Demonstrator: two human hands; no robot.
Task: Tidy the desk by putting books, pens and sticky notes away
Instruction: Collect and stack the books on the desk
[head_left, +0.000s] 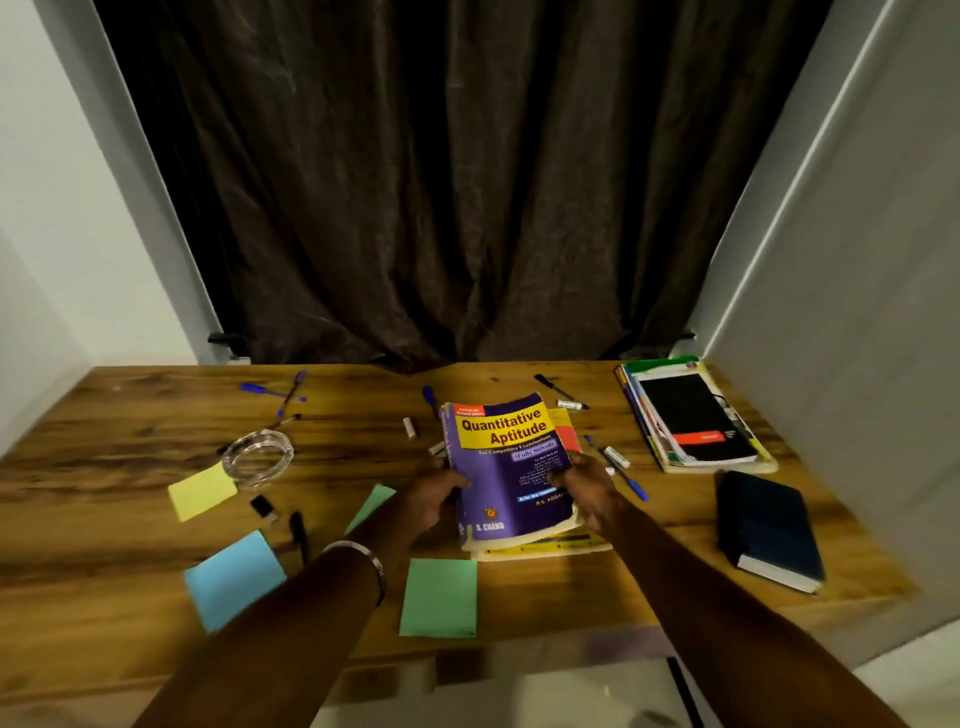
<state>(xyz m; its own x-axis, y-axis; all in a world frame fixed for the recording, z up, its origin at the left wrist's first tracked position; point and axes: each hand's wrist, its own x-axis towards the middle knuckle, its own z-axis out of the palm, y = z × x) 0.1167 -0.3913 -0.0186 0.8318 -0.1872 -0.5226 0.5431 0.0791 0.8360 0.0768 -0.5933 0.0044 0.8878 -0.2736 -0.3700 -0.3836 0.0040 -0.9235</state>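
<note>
I had both hands on the purple book (506, 467) titled "Quantitative Aptitude" — my left hand (434, 499) clamped on its spine edge, my right hand (584, 491) clamped on the opposite edge. The book was tilted up at its far end, its near end resting on a yellow book (550, 548) that lay flat on the worktop (130, 447) beneath my grip.

Left of my grip lay a yellow sticky note (201, 491), a blue sticky note (234, 577) and a glass ashtray (257, 457); a green sticky note (439, 597) lay just nearer than the left hand. Beyond that side several blue pens (272, 391) lay crossed.

Right of my grip a blue pen (631, 483) lay near the right hand. Further right sat a dark closed notebook (766, 527) and, beyond it, a stack of books (693, 415) — well apart from the book I held.
</note>
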